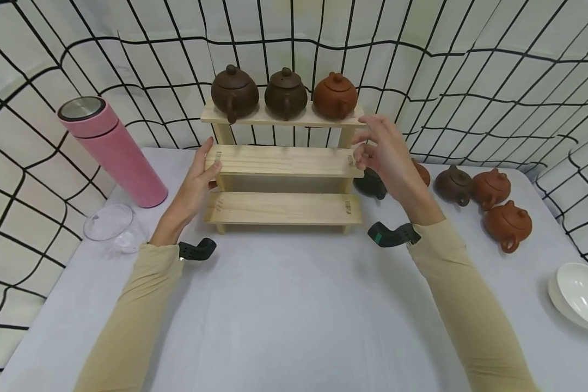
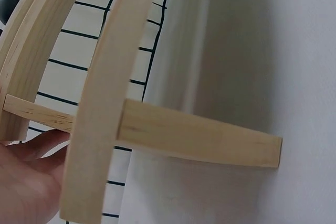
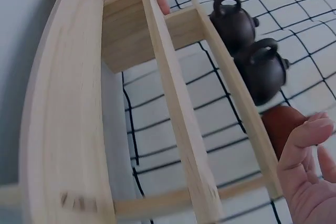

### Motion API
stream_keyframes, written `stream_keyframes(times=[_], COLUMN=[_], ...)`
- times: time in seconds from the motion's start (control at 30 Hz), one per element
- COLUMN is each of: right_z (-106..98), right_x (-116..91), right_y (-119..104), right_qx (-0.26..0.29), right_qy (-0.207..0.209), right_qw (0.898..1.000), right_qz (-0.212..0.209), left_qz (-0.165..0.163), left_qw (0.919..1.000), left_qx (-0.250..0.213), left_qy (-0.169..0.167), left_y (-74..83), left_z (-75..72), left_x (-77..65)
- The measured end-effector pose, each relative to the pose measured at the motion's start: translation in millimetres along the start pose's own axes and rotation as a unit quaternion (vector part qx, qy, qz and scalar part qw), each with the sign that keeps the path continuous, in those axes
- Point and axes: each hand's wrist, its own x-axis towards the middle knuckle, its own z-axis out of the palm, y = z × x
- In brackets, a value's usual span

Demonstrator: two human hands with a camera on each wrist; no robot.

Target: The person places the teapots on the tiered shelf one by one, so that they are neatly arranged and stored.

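A light wooden three-tier rack (image 1: 284, 209) stands on the white-covered table. Its top board carries a dark brown teapot (image 1: 234, 92), a second dark teapot (image 1: 286, 95) and a reddish-brown teapot (image 1: 335, 97). My left hand (image 1: 193, 182) holds the left end of the middle board, thumb at the front; in the left wrist view some fingers pass behind the wood. By the right end of the top board is my right hand (image 1: 387, 160), fingers loosely bent with nothing between them. The right wrist view shows that hand close to the reddish-brown teapot (image 3: 283, 124); whether it touches the board is unclear.
Right of the rack sit several more teapots, among them a dark one (image 1: 369, 184), a brown one (image 1: 453, 185) and a reddish one (image 1: 507, 224). A white bowl (image 1: 580, 294) lies near the right edge. At left are a pink bottle (image 1: 117, 155) and a clear plastic item (image 1: 109, 222). Black wire grid (image 1: 294, 41) surrounds the table.
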Motion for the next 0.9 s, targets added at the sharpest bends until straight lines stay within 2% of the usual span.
stream_keyframes(times=[0.17,0.43,0.67,0.8,0.9], right_z=[-34.0,-111.1,-169.1,-187.1,-192.7], right_x=[-34.2,-87.3,-116.0,-131.7,-141.3], right_y=[1.7,28.8,54.3,67.8,72.7], right_qx=[-0.047,-0.053,-0.04,-0.048,-0.029], right_qy=[0.028,0.068,0.133,0.162,0.189], right_qw=[0.998,0.996,0.988,0.978,0.967], right_qz=[0.0,-0.009,0.069,0.124,0.169], left_qz=[-0.003,-0.008,-0.004,-0.001,0.004], left_qw=[1.0,0.9999,1.0,1.0,1.0], left_qx=[0.003,0.009,0.0,-0.003,-0.003], left_qy=[-0.001,0.005,0.005,0.003,0.0], left_y=[-2.4,-3.4,-2.5,-2.3,-2.9], left_z=[-3.9,-11.2,-10.7,-7.1,-5.4], left_x=[1.0,-1.6,-5.3,-5.3,-4.0])
